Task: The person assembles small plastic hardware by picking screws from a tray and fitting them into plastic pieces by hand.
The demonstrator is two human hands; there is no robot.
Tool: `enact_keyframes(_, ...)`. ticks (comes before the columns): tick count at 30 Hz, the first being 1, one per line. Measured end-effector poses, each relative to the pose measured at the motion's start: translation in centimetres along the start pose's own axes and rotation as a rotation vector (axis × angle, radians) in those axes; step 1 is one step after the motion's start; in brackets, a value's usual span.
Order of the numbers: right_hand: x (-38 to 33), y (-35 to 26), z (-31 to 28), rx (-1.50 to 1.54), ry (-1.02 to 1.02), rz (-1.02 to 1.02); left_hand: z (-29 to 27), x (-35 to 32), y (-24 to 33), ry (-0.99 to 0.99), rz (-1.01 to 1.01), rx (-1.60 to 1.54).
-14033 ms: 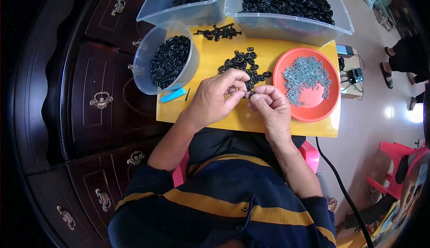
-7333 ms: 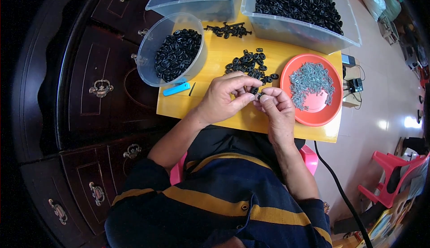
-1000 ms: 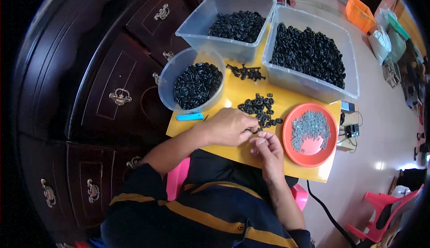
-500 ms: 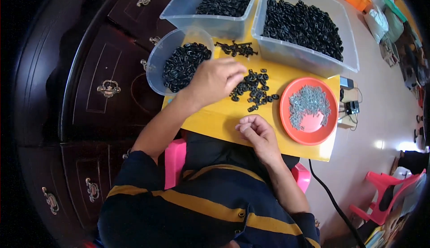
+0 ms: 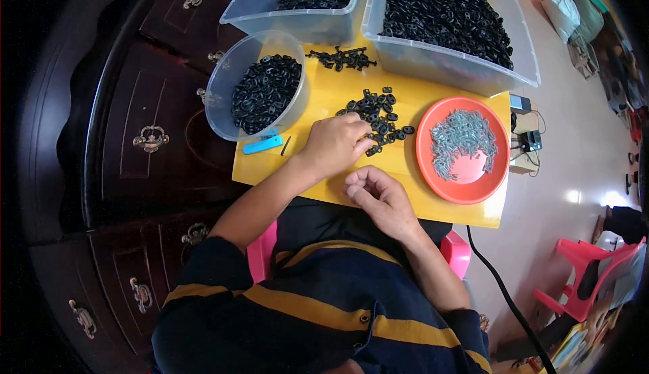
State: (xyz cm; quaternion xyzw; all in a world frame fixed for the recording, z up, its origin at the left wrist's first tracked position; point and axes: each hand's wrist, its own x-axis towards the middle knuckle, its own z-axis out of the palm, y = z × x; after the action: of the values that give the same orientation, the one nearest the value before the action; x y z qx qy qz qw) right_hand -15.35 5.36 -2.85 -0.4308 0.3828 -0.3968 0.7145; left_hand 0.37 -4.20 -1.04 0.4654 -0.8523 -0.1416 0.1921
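My left hand [image 5: 334, 144] lies on the yellow tabletop [image 5: 324, 97] with its fingertips at the near edge of a loose pile of small black plastic pieces [image 5: 382, 110]. Whether it has pinched a piece is hidden by the fingers. My right hand [image 5: 378, 195] rests near the table's front edge, fingers loosely curled, apart from the left hand; I see nothing in it. An orange plate [image 5: 466, 188] with several silver screws [image 5: 463, 141] sits to the right of the pile. A round clear tub [image 5: 223, 90] of black pieces stands to the left.
Two clear rectangular bins [image 5: 297, 19] [image 5: 439, 56] full of black pieces stand at the back. A small blue tool [image 5: 262, 145] lies by the tub, and a few black parts [image 5: 341, 56] lie between the bins. A dark wooden cabinet [image 5: 149, 137] stands left; a black cable [image 5: 500, 293] and a red chair [image 5: 588, 272] are on the right.
A second ago both hands met over the table's front. The left hand then reached out toward the round tub and has come back to the pile's near edge; the right hand stayed low.
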Motion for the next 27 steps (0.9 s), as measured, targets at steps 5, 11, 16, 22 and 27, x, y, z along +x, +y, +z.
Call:
enact_keyframes(5,0.1,-0.5,-0.3,-0.031,0.002,-0.002,-0.4,0.8,0.6,-0.044,-0.061,-0.058)
enact_keyframes(11,0.3,-0.5,-0.3,0.075,0.128,-0.072,-0.4,0.8,0.3,0.056,-0.069,-0.218)
enact_keyframes(16,0.2,-2.2,-0.9,0.337,0.172,-0.036,-2.7,0.3,1.6,-0.032,-0.246,-0.613)
enact_keyframes(22,0.2,-1.6,-1.6,0.648,0.146,0.049,-3.5,0.1,3.2,-0.099,0.008,-0.631)
enact_keyframes(27,0.5,-1.2,-1.9,0.649,0.124,0.036,-3.9,0.5,3.5,-0.150,-0.005,-0.594)
